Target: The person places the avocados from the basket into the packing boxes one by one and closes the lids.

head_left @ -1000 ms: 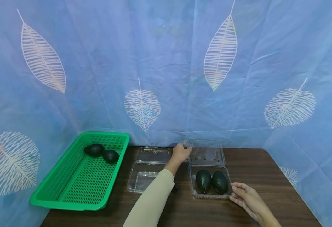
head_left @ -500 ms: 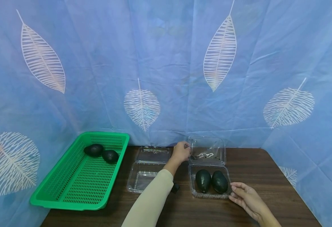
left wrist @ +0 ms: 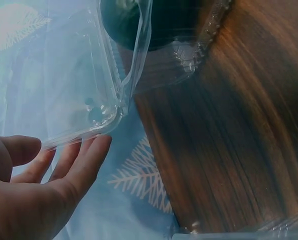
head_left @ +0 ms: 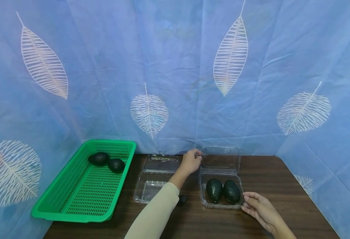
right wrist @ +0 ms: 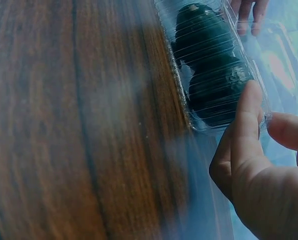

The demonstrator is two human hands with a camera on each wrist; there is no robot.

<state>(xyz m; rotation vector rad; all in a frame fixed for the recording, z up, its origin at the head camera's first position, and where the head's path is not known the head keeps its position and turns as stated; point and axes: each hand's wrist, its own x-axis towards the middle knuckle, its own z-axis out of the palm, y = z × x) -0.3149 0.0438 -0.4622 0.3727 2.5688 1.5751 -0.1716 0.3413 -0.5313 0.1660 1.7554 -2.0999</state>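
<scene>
In the head view, two dark green avocados [head_left: 214,191] lie side by side in the base of a clear plastic clamshell container [head_left: 221,206]. Its hinged lid [head_left: 221,159] stands raised at the back. My left hand [head_left: 192,161] pinches the lid's left edge; the left wrist view shows the thumb on one side of the rim and several fingers [left wrist: 91,162] on the other. At the base's right side, my right hand [head_left: 261,209] holds the wall near the corner, with a finger [right wrist: 249,112] against the plastic and the thumb at the rim.
Left of the filled container is a second clear clamshell [head_left: 154,189], lying open and partly hidden by my left sleeve [head_left: 157,212]. A green perforated basket [head_left: 70,217] with two more avocados [head_left: 98,158] stands at far left. A blue leaf-patterned cloth [head_left: 178,83] hangs behind the table [head_left: 282,189].
The lid has tilted up from lying further back and shifted slightly right, with my left hand at its edge. My right hand and the avocados have stayed in place.
</scene>
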